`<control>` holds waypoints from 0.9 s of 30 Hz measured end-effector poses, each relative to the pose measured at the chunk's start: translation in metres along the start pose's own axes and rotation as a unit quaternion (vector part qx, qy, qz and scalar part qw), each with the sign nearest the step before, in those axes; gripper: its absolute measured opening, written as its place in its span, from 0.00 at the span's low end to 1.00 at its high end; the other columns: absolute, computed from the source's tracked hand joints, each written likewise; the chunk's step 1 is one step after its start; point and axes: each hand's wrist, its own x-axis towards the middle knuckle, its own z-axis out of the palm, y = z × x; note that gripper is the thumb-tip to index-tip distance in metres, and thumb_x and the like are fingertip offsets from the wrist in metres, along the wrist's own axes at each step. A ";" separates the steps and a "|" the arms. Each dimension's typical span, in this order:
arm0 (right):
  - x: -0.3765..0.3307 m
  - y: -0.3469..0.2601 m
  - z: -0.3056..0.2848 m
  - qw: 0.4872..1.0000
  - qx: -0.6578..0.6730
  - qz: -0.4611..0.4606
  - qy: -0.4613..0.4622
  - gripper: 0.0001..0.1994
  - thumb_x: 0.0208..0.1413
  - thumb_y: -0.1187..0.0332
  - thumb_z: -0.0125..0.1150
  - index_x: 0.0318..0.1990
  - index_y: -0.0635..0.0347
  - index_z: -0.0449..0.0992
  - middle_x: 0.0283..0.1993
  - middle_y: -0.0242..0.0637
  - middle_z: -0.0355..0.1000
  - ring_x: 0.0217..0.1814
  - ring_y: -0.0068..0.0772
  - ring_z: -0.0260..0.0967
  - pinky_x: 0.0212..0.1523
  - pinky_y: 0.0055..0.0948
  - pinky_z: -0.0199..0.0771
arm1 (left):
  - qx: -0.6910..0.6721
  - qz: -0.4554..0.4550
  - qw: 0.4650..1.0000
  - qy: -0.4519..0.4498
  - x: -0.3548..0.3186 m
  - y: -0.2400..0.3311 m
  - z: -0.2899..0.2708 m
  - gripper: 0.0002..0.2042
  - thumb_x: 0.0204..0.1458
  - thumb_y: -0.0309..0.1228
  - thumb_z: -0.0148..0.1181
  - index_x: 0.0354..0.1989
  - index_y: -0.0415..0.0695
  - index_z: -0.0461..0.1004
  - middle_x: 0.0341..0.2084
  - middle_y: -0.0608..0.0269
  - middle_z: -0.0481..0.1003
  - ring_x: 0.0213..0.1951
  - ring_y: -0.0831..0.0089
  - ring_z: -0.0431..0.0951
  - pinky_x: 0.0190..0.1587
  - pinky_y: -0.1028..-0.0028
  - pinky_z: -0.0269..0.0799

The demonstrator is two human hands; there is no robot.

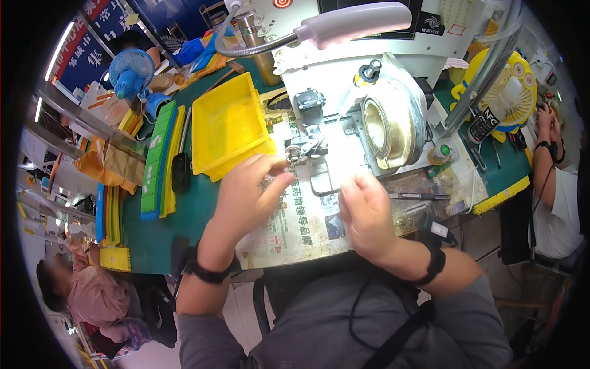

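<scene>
My left hand [247,192] is raised over the newspaper-covered bench, just in front of a small metal fixture [296,151] on the machine. Its thumb and forefinger curl toward each other, and anything between them is too small to make out. In front of the machine's bright metal plate [335,175], my right hand [370,212] is closed, thumb against the curled fingers. What it may hold is hidden. Behind it stands a round, wheel-like part [387,126] in a pale housing, strongly lit by a white gooseneck lamp [356,24].
A yellow plastic tray [224,123] lies left of the machine, beside stacked green, blue and yellow trays [158,163]. A pen-like tool [421,197] and a small bottle [440,154] sit to the right. Fans stand on both sides; other people sit at far left and right.
</scene>
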 end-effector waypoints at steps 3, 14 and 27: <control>-0.006 -0.013 -0.009 0.994 0.075 0.067 -0.031 0.08 0.70 0.65 0.53 0.39 0.57 0.67 0.23 0.22 0.59 0.21 0.13 0.50 0.23 0.18 0.51 | -0.049 0.013 0.998 0.045 -0.010 0.019 -0.004 0.07 0.54 0.26 0.65 0.40 0.37 0.80 0.32 0.57 0.80 0.33 0.68 0.78 0.39 0.73 0.73; 0.003 -0.012 -0.001 0.977 0.201 0.067 -0.022 0.05 0.71 0.68 0.53 0.44 0.59 0.69 0.23 0.20 0.60 0.21 0.09 0.50 0.21 0.16 0.49 | -0.153 0.018 0.987 0.053 0.015 0.056 0.041 0.05 0.53 0.24 0.66 0.37 0.39 0.79 0.29 0.61 0.78 0.28 0.73 0.76 0.32 0.75 0.70; -0.001 -0.061 -0.039 0.982 -0.116 0.068 -0.129 0.05 0.66 0.71 0.57 0.37 0.63 0.75 0.25 0.27 0.68 0.23 0.16 0.63 0.25 0.20 0.62 | -0.111 0.165 0.969 0.145 0.014 0.040 0.059 0.06 0.49 0.21 0.67 0.34 0.42 0.76 0.28 0.57 0.77 0.30 0.58 0.77 0.34 0.65 0.71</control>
